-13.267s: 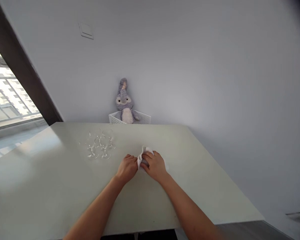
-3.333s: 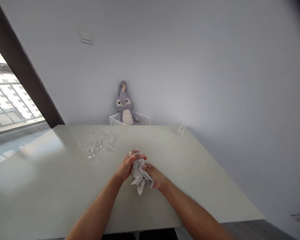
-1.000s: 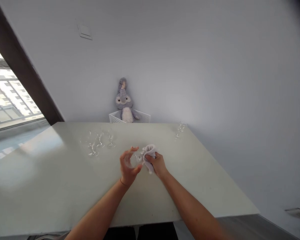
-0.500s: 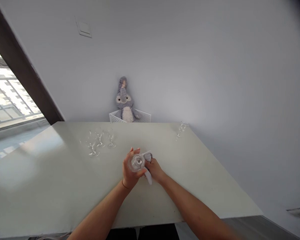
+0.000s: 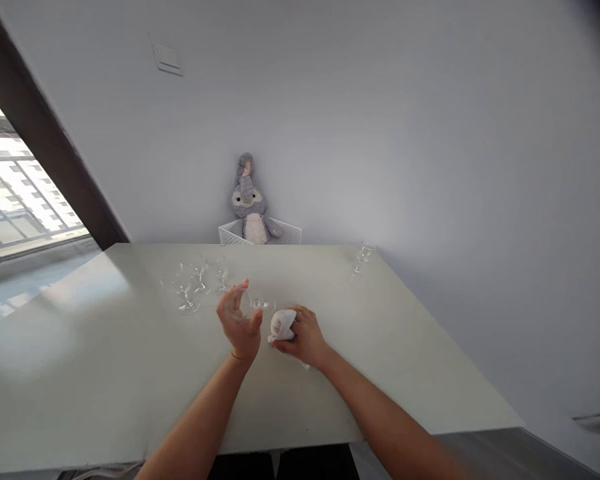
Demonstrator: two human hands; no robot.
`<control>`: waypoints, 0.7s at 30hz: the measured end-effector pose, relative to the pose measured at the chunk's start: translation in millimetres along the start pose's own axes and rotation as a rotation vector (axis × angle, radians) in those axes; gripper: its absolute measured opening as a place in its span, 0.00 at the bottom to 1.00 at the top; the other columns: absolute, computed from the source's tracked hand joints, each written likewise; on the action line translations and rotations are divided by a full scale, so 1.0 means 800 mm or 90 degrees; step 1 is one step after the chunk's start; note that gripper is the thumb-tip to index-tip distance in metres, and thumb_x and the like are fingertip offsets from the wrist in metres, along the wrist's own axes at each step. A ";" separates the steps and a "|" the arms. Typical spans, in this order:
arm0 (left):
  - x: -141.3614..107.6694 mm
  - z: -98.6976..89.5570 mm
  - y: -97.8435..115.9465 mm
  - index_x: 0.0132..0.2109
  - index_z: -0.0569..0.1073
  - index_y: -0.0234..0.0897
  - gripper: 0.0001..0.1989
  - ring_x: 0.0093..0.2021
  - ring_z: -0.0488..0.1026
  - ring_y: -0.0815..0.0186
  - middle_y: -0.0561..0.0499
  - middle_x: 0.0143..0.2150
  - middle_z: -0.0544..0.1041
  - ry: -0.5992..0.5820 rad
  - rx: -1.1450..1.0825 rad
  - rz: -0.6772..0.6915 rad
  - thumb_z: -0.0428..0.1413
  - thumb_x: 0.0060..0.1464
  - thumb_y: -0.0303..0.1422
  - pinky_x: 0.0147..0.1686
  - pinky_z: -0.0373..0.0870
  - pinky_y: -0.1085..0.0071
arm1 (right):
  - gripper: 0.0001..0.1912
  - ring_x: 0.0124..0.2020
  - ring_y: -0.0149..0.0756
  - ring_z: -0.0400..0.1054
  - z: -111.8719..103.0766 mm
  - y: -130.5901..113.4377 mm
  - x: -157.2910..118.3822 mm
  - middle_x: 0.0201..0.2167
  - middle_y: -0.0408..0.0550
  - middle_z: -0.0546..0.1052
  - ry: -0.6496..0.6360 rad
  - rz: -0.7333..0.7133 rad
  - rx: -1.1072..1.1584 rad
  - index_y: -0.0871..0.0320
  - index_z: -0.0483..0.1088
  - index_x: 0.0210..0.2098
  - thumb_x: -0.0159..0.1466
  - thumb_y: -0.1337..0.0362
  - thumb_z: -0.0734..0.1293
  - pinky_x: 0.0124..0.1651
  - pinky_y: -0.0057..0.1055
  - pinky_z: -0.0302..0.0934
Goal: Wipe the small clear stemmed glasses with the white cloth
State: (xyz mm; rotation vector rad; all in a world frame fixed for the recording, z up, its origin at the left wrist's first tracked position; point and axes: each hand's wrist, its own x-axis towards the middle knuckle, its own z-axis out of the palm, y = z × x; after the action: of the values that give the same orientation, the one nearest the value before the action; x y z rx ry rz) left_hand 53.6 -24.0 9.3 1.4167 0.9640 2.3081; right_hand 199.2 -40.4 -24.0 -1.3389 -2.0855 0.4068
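Shifted since the frame before: held glass (image 5: 241, 304) and left hand (image 5: 240, 327) have moved left, away from the cloth (image 5: 283, 325); the glass has turned from facing the camera to lying sideways.
Left hand: gripping the glass by its bowl, fingers curled over the far side, thumb on the near side.
Held glass: clear and stemmed, above the middle of the table (image 5: 130, 373), its foot pointing toward the right edge.
Right hand (image 5: 307, 338): closed around the bunched cloth, thumb low, fingers over the top.
Cloth: whitish, folded into a roll at the fingertips, near the foot of the held glass; whether they touch, I cannot tell.
Glass group (image 5: 185, 293): at least three clear stemmed glasses, close together toward the far left corner; their outlines overlap.
Lone glass (image 5: 366, 253): clear and stemmed, at the far right corner, well apart from the group.
Plush toy (image 5: 249, 207): grey with a pale belly, sitting in a white basket (image 5: 291, 233) beyond the far edge, against the wall (image 5: 405, 147).
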 end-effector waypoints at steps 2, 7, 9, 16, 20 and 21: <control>0.003 -0.002 0.000 0.49 0.56 0.38 0.30 0.49 0.67 0.57 0.46 0.42 0.69 0.007 0.010 0.034 0.59 0.41 0.44 0.53 0.55 0.52 | 0.26 0.57 0.50 0.47 -0.007 0.000 -0.001 0.53 0.51 0.64 0.008 -0.112 -0.084 0.53 0.70 0.42 0.48 0.44 0.66 0.53 0.47 0.44; -0.009 -0.002 0.000 0.47 0.58 0.39 0.31 0.50 0.67 0.57 0.46 0.43 0.71 -0.068 0.008 0.063 0.62 0.37 0.40 0.56 0.49 0.50 | 0.17 0.48 0.38 0.57 -0.016 0.000 -0.003 0.41 0.49 0.70 0.171 -0.093 -0.012 0.56 0.69 0.36 0.64 0.59 0.51 0.50 0.39 0.48; -0.022 0.000 -0.002 0.46 0.59 0.39 0.33 0.49 0.68 0.56 0.46 0.42 0.72 -0.115 -0.006 0.034 0.64 0.32 0.41 0.55 0.49 0.49 | 0.16 0.40 0.35 0.60 -0.014 -0.001 -0.003 0.35 0.49 0.70 0.205 -0.067 -0.007 0.57 0.68 0.36 0.64 0.59 0.53 0.45 0.36 0.50; -0.061 0.012 -0.006 0.50 0.61 0.40 0.37 0.54 0.62 0.51 0.42 0.49 0.70 -0.350 0.013 -0.096 0.65 0.30 0.39 0.54 0.50 0.49 | 0.11 0.33 0.34 0.60 0.011 0.008 0.009 0.28 0.46 0.70 0.109 0.014 -0.076 0.58 0.70 0.28 0.59 0.57 0.61 0.40 0.31 0.51; -0.069 0.015 -0.014 0.57 0.56 0.44 0.38 0.58 0.54 0.51 0.43 0.58 0.60 -0.422 0.209 -0.170 0.61 0.38 0.36 0.54 0.50 0.50 | 0.10 0.31 0.32 0.64 0.010 0.037 0.022 0.29 0.47 0.73 0.131 0.162 0.008 0.60 0.71 0.31 0.58 0.60 0.61 0.36 0.27 0.54; -0.070 0.014 -0.018 0.57 0.56 0.44 0.37 0.58 0.55 0.51 0.44 0.57 0.61 -0.449 0.244 -0.165 0.60 0.39 0.35 0.53 0.50 0.51 | 0.11 0.31 0.32 0.64 0.008 0.047 0.026 0.29 0.47 0.73 0.144 0.203 0.026 0.60 0.71 0.32 0.58 0.60 0.61 0.35 0.26 0.54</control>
State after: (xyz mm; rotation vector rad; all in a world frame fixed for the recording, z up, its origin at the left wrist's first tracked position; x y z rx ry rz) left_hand 89.3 -38.5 -35.4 1.9139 1.2760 1.3112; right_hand 215.9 -5.0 -42.9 -1.6180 -1.6759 0.4066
